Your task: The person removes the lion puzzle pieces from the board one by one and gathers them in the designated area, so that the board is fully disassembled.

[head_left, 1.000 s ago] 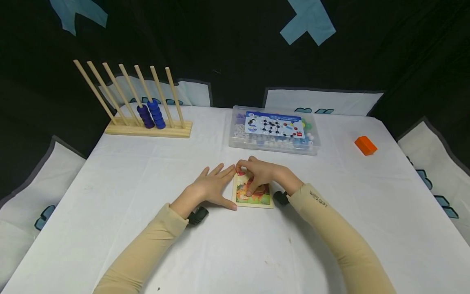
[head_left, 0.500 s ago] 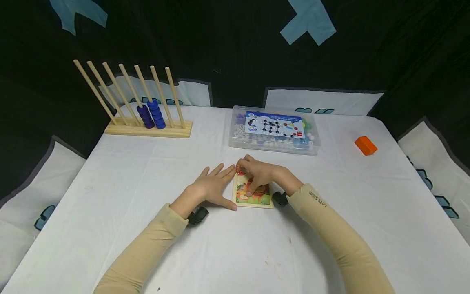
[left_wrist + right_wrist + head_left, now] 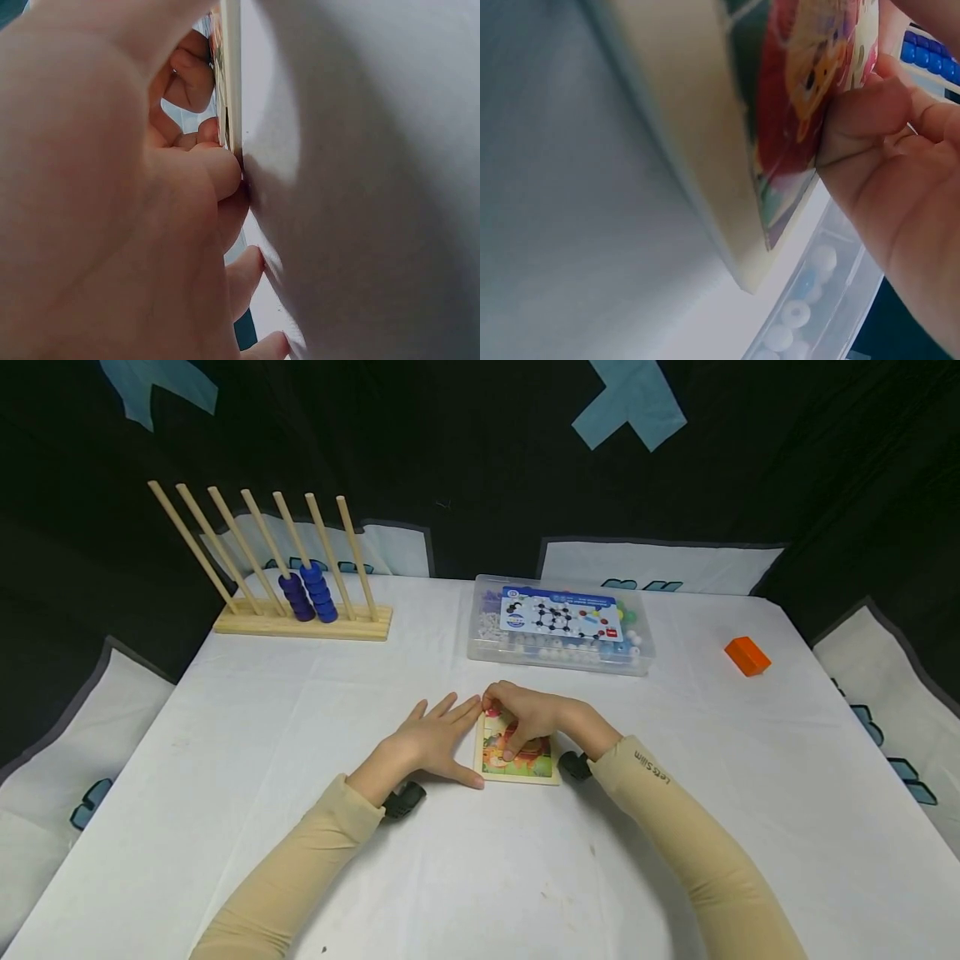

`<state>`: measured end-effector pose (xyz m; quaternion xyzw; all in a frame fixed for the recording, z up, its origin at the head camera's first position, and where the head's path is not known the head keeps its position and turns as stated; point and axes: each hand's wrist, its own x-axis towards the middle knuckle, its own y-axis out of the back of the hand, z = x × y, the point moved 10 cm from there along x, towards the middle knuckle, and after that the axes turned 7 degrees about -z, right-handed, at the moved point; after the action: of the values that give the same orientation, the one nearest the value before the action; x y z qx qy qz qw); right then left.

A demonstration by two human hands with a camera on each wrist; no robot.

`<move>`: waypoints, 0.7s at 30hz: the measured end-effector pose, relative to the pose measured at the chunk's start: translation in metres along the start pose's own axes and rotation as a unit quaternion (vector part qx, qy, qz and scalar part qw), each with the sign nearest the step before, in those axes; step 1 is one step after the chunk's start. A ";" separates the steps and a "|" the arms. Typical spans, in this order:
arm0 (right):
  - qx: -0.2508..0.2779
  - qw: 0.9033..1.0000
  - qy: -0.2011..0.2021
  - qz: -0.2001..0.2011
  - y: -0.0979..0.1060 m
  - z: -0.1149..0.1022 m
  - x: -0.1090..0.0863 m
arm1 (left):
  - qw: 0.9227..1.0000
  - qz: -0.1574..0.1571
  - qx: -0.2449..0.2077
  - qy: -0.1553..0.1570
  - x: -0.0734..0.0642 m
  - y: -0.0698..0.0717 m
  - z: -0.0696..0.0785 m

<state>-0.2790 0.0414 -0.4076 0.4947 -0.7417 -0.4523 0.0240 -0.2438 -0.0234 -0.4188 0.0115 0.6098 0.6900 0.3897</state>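
Observation:
A small wooden jigsaw puzzle (image 3: 517,770) with a colourful cartoon animal picture and a pale frame lies flat on the table. My left hand (image 3: 431,745) is palm down with fingers spread, index fingertip and thumb tip at the puzzle's left edge. From the right, my right hand (image 3: 536,710) reaches over the picture. Its thumb (image 3: 870,112) rests on the picture, while the curled fingers grip at the upper left corner. In the left wrist view, those bent fingers (image 3: 191,82) touch the picture side. The hand hides the puzzle's upper right part.
Behind the hands lies a clear plastic case (image 3: 558,652) of beads with a molecule label. A wooden peg rack (image 3: 300,625) with purple and blue rings stands back left. An orange block (image 3: 747,656) sits at the right, on the white-covered table (image 3: 480,877).
The right hand's knuckles have lowered slightly over the puzzle. The left hand and the puzzle stay where they were.

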 end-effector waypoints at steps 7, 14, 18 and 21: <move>0.016 1.000 0.015 0.015 0.002 0.000 -0.003 | 1.000 0.000 0.003 0.004 0.000 0.000 -0.001; 0.022 0.999 0.022 0.044 0.004 0.000 -0.003 | 1.000 0.000 0.001 0.004 0.000 0.001 0.000; 0.024 0.998 0.010 0.049 0.004 0.000 -0.004 | 1.000 -0.002 0.000 0.005 0.000 0.001 0.000; 0.025 0.998 0.004 0.053 0.005 0.001 -0.006 | 1.000 -0.002 0.000 0.004 0.000 0.001 0.000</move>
<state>-0.2800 0.0467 -0.4023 0.4570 -0.7779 -0.4295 0.0390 -0.2438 -0.0237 -0.4180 0.0067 0.6112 0.6894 0.3887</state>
